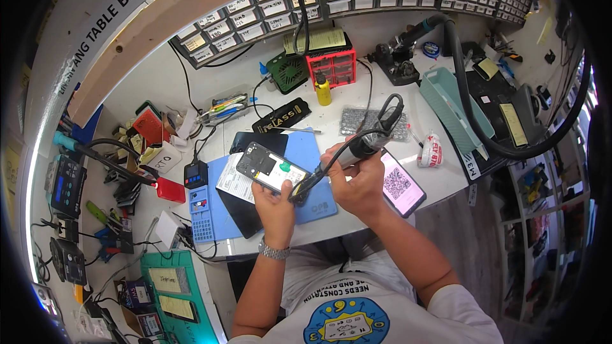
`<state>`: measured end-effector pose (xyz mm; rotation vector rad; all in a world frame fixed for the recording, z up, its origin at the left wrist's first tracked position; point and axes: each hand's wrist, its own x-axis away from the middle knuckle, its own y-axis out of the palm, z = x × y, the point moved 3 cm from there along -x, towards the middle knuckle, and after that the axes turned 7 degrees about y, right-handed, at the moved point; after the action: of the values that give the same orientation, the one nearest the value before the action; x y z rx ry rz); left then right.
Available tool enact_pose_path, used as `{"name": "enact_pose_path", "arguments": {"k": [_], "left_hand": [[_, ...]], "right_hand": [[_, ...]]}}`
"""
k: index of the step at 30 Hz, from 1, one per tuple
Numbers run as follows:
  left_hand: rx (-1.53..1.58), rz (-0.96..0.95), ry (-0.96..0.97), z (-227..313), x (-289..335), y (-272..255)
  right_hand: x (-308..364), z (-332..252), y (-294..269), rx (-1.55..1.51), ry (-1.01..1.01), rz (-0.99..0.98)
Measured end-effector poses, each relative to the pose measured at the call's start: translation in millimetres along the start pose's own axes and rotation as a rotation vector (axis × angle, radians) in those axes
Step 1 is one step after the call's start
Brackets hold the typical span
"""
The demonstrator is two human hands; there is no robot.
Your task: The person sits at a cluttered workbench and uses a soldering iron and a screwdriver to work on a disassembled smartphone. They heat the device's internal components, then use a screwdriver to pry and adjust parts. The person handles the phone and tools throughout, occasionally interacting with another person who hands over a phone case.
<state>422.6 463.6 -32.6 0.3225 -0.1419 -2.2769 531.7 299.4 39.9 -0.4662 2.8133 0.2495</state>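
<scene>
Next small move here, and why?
Probably ease the black cord clear of the opened phone: it appears to run from the grey tool in the right hand to the phone's near end, beside the left hand holding it.

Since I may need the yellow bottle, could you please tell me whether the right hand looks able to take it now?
Probably not immediately: the right hand is closed around the grey tool, which would likely need setting down first. The yellow bottle stands upright by the red drawer unit.
</scene>
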Motion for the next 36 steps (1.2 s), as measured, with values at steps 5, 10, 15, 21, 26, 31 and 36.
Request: {"name": "enact_pose_path", "arguments": {"k": [5,10,15,21,26,31,36], "left_hand": [[0.004,0.005,0.015,-1.4,0.4,-1.1],[0.021,0.017,0.015,2.1,0.4,2.3],[0.037,0.019,0.009,0.7,0.8,0.6],[0.032,-0.01,-0.052,4.6,0.7,1.3],[0.026,-0.011,-0.046,5.0,1.2,1.2],[0.023,-0.005,-0.057,4.9,0.9,1.4],[0.019,-0.005,-0.044,4.6,0.7,1.3]], "right_hand": [[1.7,4.7,3.4,0.023,0.029,-0.004],[1.8,2.3,4.6,0.023,0.011,0.009],[2.9,5.2,5.2,0.027,0.017,-0.001],[3.6,6.1,5.3,0.02,0.01,-0.006],[7.1,1.6,8.2,0.044,-0.059,-0.042],[7.9,4.1,5.9,0.078,-0.07,-0.042],[8.7,5.8,4.8,0.068,-0.058,-0.031]]}}
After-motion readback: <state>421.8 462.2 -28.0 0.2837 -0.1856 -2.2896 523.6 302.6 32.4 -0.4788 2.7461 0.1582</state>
